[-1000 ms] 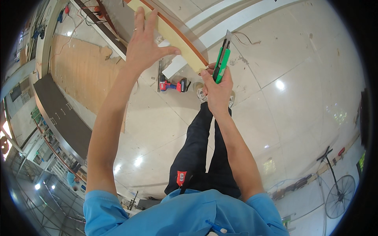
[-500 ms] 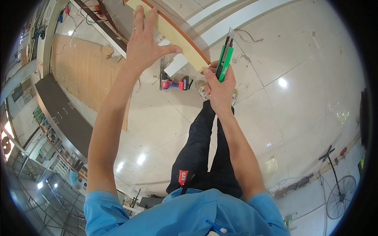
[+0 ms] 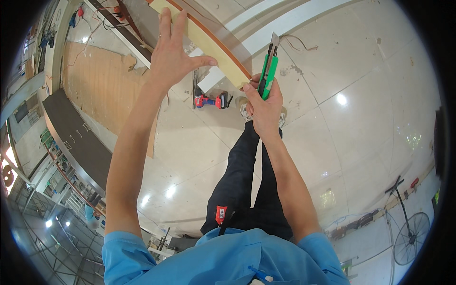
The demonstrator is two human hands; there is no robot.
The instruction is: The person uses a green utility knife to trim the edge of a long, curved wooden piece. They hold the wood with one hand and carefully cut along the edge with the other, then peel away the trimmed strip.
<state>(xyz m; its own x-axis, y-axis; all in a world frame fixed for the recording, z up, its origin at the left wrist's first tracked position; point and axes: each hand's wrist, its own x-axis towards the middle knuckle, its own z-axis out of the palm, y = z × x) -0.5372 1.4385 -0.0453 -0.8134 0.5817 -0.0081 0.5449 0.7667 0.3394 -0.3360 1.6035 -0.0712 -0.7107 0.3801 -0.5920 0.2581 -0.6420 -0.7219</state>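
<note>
A long pale-yellow strip or panel edge [image 3: 213,50] with an orange-brown border [image 3: 209,31] slants from the top of the view down toward my right hand. My left hand [image 3: 172,59] is open, fingers spread against the yellow face, thumb stretched along its lower side. In my right hand [image 3: 267,104] a green utility knife [image 3: 268,71] points upward, its blade [image 3: 274,42] extended past the end of the strip. The right thumb and a fingertip meet at the strip's near end, while the knife rests along the same hand. The fingers behind the knife are partly hidden.
A red-and-blue cordless drill [image 3: 211,100] lies on the tiled floor [image 3: 361,123] below the strip. White beams [image 3: 289,23] cross the far side. On the left are a brown sheet [image 3: 97,85] and a dark panel with handles [image 3: 76,137]. A fan [image 3: 411,237] stands at lower right.
Both hands and the strip have shifted slightly to the left. The knife has moved slightly left with my right hand, its blade still pointing up.
</note>
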